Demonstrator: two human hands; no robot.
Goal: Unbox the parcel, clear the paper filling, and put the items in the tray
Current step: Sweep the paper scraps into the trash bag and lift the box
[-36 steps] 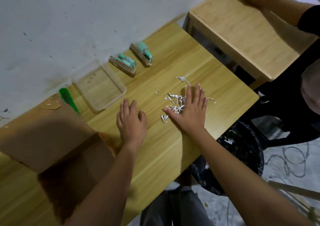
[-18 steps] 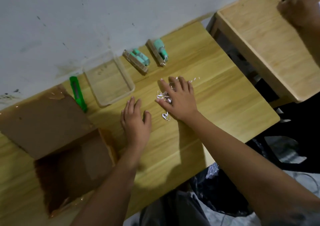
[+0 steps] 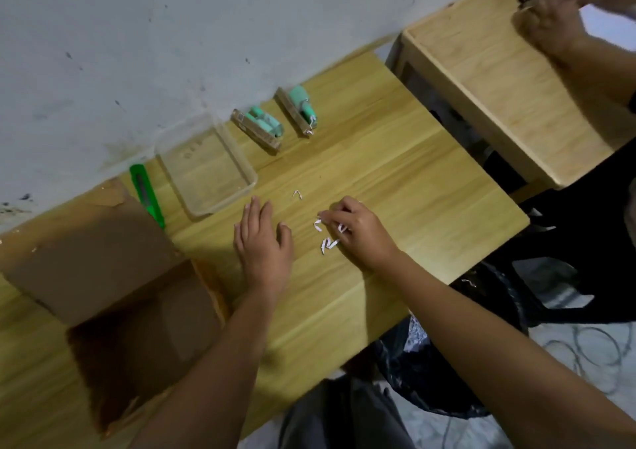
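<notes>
The open brown parcel box (image 3: 103,293) stands at the left of the wooden table (image 3: 395,180), its inside dark. A clear plastic tray (image 3: 206,173) sits by the wall with nothing in it. Right of the tray lie two packaged teal items, one (image 3: 260,127) close to it and the other (image 3: 300,109) farther right. My left hand (image 3: 263,245) rests flat on the table, fingers apart. My right hand (image 3: 358,232) is curled over a small heap of white paper shreds (image 3: 328,242), fingers closed on some of them. One stray shred (image 3: 297,194) lies farther back.
A green utility knife (image 3: 148,195) lies between box and tray. A black bin bag (image 3: 430,355) with paper in it hangs below the table's near right edge. A second wooden table (image 3: 499,80) stands at the right, where another person's hands (image 3: 550,25) work.
My right hand has swept the scattered shreds toward me and curled from flat into a closed grip over them. The left hand stayed flat on the table. The view shifted slightly.
</notes>
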